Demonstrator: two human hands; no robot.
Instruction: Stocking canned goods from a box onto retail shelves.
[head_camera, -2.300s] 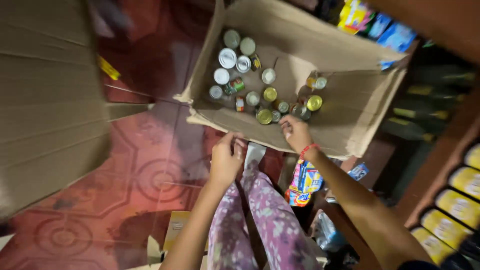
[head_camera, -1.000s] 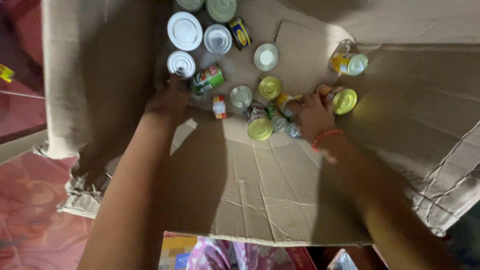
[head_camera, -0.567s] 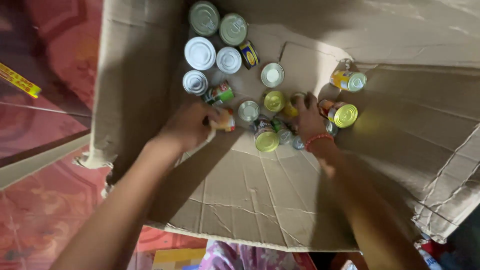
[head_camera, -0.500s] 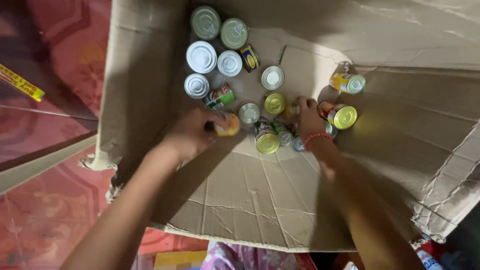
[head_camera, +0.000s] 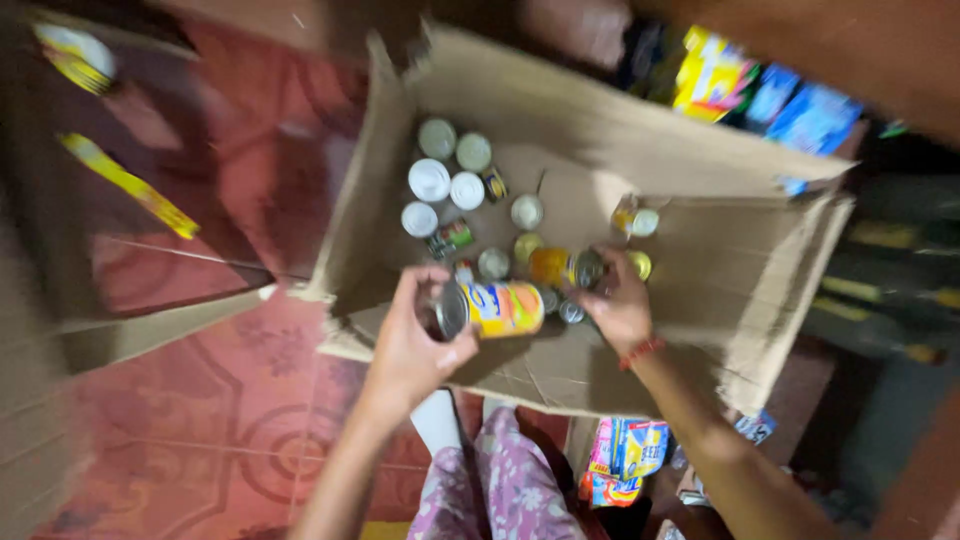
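Over the box (head_camera: 700, 300) my left hand (head_camera: 415, 345) grips a yellow can (head_camera: 495, 308); my right hand (head_camera: 620, 305) clasps an orange can (head_camera: 562, 267).

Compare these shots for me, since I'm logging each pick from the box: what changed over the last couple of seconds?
The left hand, earlier down among the cans, has lifted a yellow-labelled can out, held on its side. The right hand, which was resting among the cans, now grips an orange can, also tipped sideways. The cardboard box and the upright silver-topped cans at its far side stayed put.
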